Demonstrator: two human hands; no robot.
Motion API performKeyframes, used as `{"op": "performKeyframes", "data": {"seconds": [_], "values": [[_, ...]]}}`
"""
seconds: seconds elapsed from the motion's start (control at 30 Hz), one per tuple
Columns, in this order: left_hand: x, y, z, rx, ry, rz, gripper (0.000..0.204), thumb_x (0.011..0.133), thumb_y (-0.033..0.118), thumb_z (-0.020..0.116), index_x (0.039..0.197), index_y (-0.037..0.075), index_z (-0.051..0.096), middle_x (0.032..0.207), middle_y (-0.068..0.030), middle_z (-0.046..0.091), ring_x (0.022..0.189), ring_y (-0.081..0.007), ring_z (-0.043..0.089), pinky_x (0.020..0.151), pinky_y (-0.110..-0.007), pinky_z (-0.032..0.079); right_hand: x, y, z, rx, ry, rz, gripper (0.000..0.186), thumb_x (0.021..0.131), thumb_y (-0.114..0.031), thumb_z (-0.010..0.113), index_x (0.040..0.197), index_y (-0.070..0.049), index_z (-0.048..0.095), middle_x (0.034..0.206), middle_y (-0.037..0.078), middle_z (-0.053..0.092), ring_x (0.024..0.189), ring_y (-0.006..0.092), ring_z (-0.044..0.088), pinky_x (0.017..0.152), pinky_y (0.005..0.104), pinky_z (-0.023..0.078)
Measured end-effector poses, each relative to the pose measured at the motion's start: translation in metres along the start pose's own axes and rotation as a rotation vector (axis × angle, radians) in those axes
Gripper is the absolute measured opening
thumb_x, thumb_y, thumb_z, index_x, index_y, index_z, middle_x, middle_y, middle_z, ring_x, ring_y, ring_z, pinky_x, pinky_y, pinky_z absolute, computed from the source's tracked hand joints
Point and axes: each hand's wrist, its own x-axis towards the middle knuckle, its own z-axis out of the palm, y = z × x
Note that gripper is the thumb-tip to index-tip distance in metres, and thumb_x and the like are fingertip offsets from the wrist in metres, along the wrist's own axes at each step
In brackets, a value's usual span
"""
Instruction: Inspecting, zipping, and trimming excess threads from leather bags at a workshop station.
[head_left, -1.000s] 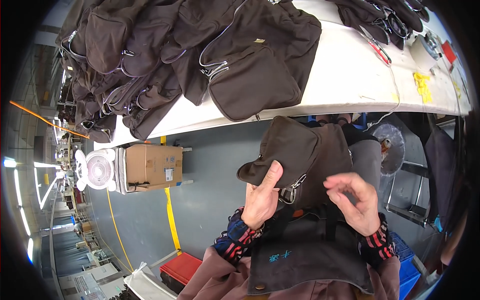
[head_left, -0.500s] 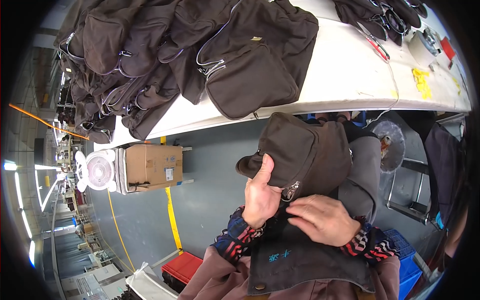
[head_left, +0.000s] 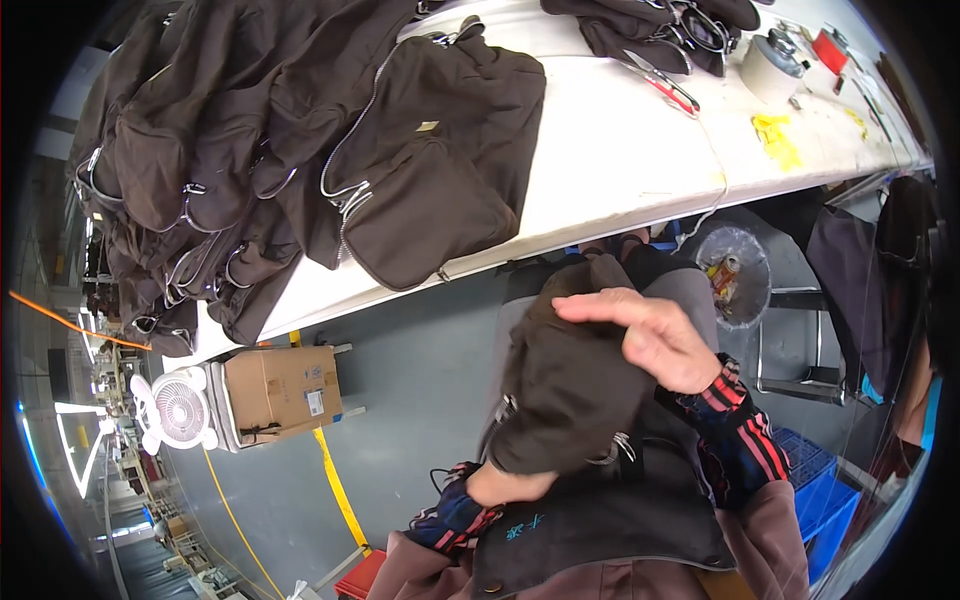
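Observation:
A dark brown fabric bag (head_left: 565, 390) with silver zippers lies over my lap. My right hand (head_left: 645, 335) is on its upper right, index finger stretched across the fabric and thumb bent. My left hand (head_left: 508, 483) is at the bag's lower edge, its fingers hidden beneath the cloth. A black apron (head_left: 595, 530) lies just below the bag.
A white table (head_left: 610, 150) holds piled bags (head_left: 170, 160), scissors (head_left: 660, 80), tins (head_left: 770, 65) and yellow scraps (head_left: 775, 140). Beneath or beside it are a lined bin (head_left: 730, 275), metal stool (head_left: 800, 385), cardboard box (head_left: 285, 395), white fan (head_left: 180, 410) and blue crate (head_left: 815, 500).
The bag has been turned over. My left hand has moved down beneath it, its thumb now hidden, and my right hand has moved up onto its top. The view has shifted.

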Motion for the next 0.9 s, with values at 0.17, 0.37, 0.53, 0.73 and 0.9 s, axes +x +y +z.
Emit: {"op": "performKeyframes", "data": {"seconds": [0.17, 0.37, 0.53, 0.73, 0.9], "values": [[0.023, 0.002, 0.013, -0.436, 0.253, -0.329, 0.041, 0.092, 0.016, 0.045, 0.129, 0.001, 0.039, 0.13, -0.0138, 0.044, 0.121, -0.0214, 0.042, 0.102, -0.034, 0.033, -0.019, 0.01, 0.018, -0.349, 0.128, -0.114, 0.048, 0.076, -0.016, 0.068, 0.118, 0.0, 0.052, 0.119, 0.017, 0.055, 0.108, 0.0313, 0.054, 0.091, 0.0352, 0.039], [0.061, 0.005, 0.021, -0.385, 0.156, -0.29, 0.04, 0.092, 0.016, 0.045, 0.128, 0.001, 0.04, 0.13, -0.014, 0.044, 0.121, -0.0218, 0.043, 0.102, -0.034, 0.033, -0.049, -0.02, 0.031, -0.595, 0.12, -0.083, 0.059, 0.074, -0.021, 0.066, 0.128, -0.007, 0.045, 0.137, 0.01, 0.04, 0.124, 0.0281, 0.038, 0.101, 0.0458, 0.021], [0.139, 0.008, 0.069, -0.362, -0.011, -0.254, 0.04, 0.091, 0.016, 0.046, 0.128, 0.001, 0.04, 0.129, -0.0142, 0.045, 0.12, -0.0222, 0.043, 0.101, -0.034, 0.033, -0.058, -0.006, 0.032, -0.604, 0.09, -0.013, 0.066, 0.078, -0.018, 0.064, 0.136, -0.009, 0.034, 0.141, 0.008, 0.033, 0.128, 0.0283, 0.032, 0.102, 0.0487, 0.019], [0.117, 0.002, 0.053, -0.315, -0.119, -0.223, 0.039, 0.091, 0.016, 0.046, 0.127, 0.001, 0.041, 0.129, -0.0144, 0.045, 0.119, -0.0226, 0.043, 0.101, -0.034, 0.034, -0.056, -0.007, 0.02, -0.302, 0.018, -0.034, 0.071, 0.081, -0.034, 0.059, 0.137, -0.002, 0.029, 0.141, 0.013, 0.033, 0.13, 0.0282, 0.03, 0.105, 0.0494, 0.014], [0.11, -0.002, 0.045, -0.257, -0.181, -0.207, 0.039, 0.091, 0.016, 0.046, 0.126, 0.002, 0.042, 0.128, -0.0146, 0.045, 0.119, -0.0229, 0.044, 0.101, -0.034, 0.034, -0.029, 0.03, 0.001, 0.032, 0.528, 0.009, 0.038, 0.095, -0.029, 0.039, 0.107, 0.001, 0.058, 0.1, 0.012, 0.06, 0.093, 0.0192, 0.055, 0.088, 0.0322, 0.039]]}}
